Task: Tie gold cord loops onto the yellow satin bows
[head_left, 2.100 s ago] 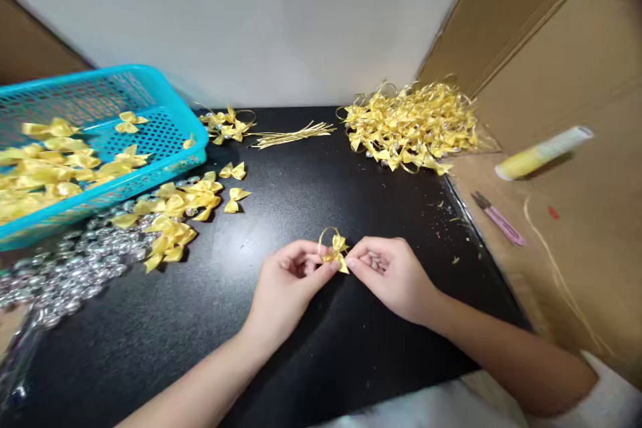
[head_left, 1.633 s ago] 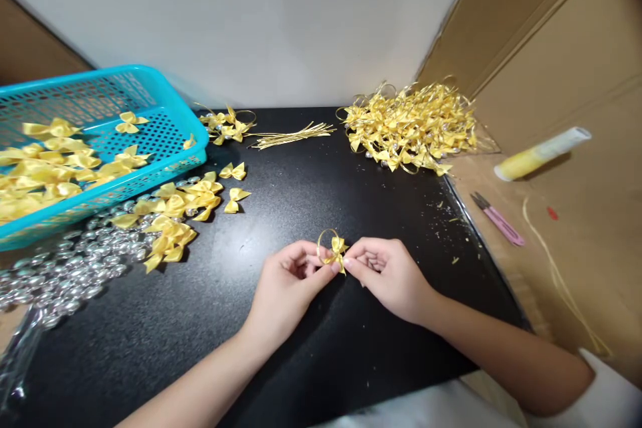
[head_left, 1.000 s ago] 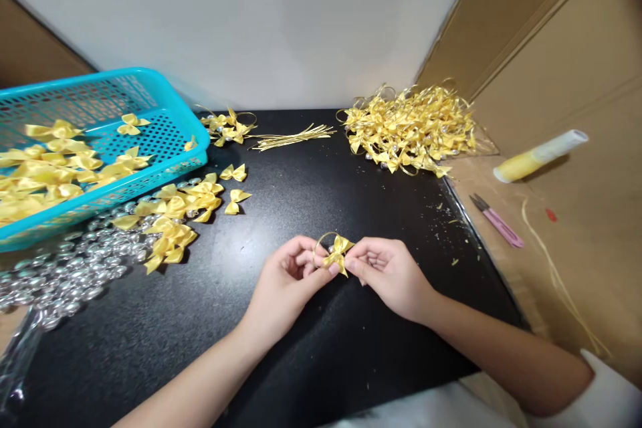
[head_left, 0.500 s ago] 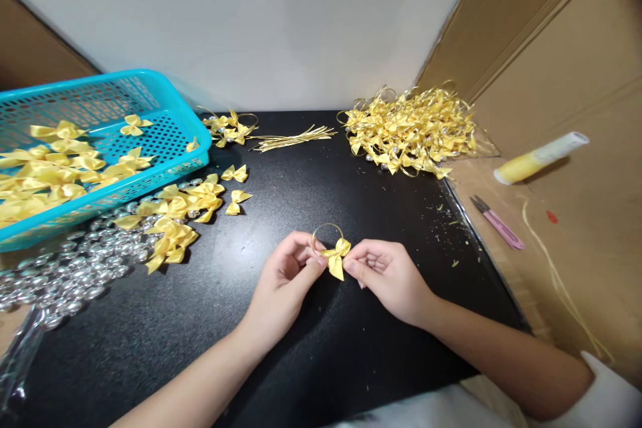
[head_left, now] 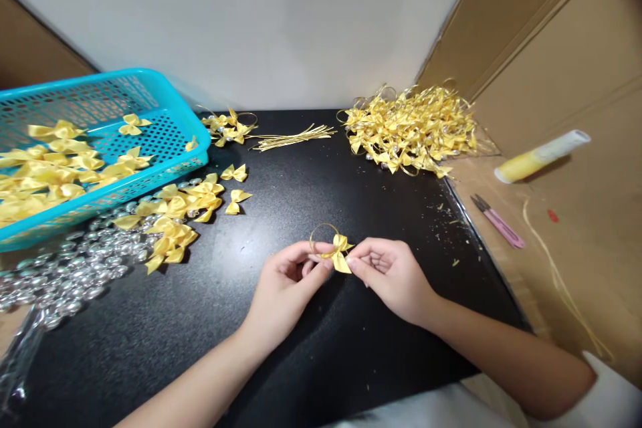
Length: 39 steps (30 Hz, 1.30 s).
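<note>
Between my two hands is a yellow ribbon bow [head_left: 341, 254] with a thin gold wire loop [head_left: 311, 233] arching up on its left side. My left hand [head_left: 293, 277] is closed, pinching the wire beside the bow between thumb and forefinger. My right hand [head_left: 388, 274] is closed too, its thumb and forefinger gripping the bow's lower right tail. Both hands are just above the black tabletop [head_left: 291, 207]. The bow's back and the fingertips behind it are hidden.
A turquoise basket [head_left: 183, 170] of yellow bows stands left, beside silver beads [head_left: 85, 271] and loose bows [head_left: 173, 237]. Gold wire ties [head_left: 295, 138] lie at the back. Finished wired bows [head_left: 411, 130] are heaped back right. Pink snips [head_left: 501, 224] and a yellow-white roll [head_left: 542, 157] lie right.
The bow has shifted slightly right and turned a little in my fingers. Both hands have moved slightly right with it, still pinching.
</note>
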Each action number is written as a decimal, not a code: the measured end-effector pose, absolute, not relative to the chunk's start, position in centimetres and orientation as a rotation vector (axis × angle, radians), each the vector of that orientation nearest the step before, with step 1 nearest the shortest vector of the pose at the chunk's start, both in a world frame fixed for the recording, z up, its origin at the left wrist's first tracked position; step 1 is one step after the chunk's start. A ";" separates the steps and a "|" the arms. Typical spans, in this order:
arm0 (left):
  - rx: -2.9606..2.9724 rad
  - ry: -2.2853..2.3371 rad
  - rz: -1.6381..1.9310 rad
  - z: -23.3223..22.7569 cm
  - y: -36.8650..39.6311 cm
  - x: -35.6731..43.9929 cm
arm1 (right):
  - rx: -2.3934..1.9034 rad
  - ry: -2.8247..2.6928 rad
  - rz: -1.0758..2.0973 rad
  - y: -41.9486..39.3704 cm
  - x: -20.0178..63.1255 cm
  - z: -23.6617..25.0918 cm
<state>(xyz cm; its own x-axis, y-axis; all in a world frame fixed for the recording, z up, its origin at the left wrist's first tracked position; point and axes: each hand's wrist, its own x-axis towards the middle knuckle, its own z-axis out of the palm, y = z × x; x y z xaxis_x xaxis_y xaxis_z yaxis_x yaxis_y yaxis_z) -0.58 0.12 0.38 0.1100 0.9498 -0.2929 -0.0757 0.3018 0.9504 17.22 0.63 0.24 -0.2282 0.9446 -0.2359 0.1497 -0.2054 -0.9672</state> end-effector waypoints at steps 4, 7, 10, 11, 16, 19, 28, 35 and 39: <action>0.996 1.211 0.972 0.1 0.1 -0.5 | -1.366 -1.407 1.456 0.7 17.5 0.3; 0.993 1.248 0.957 0.0 0.0 -0.5 | -1.398 -1.457 1.380 0.6 17.6 0.3; 0.970 1.282 0.930 0.1 -0.1 -0.5 | -1.400 -1.489 1.338 0.6 17.6 0.4; 0.970 1.289 0.921 0.2 -0.1 -0.4 | -1.391 -1.501 1.337 0.6 17.6 0.4; 0.989 1.287 0.907 0.3 -0.1 -0.4 | -1.378 -1.519 1.346 0.5 17.4 0.1; 1.001 1.263 0.902 0.0 -0.1 -0.4 | -1.381 -1.517 1.349 0.5 17.4 -0.1; 1.032 1.235 0.917 0.1 -0.2 -0.3 | -1.383 -1.512 1.374 0.6 17.5 0.0; 1.091 1.242 0.927 -0.4 -0.4 -0.3 | -1.396 -1.517 1.392 0.6 17.3 0.3; 1.123 1.227 0.940 -0.3 -0.3 -0.3 | -1.376 -1.473 1.464 0.8 17.4 0.1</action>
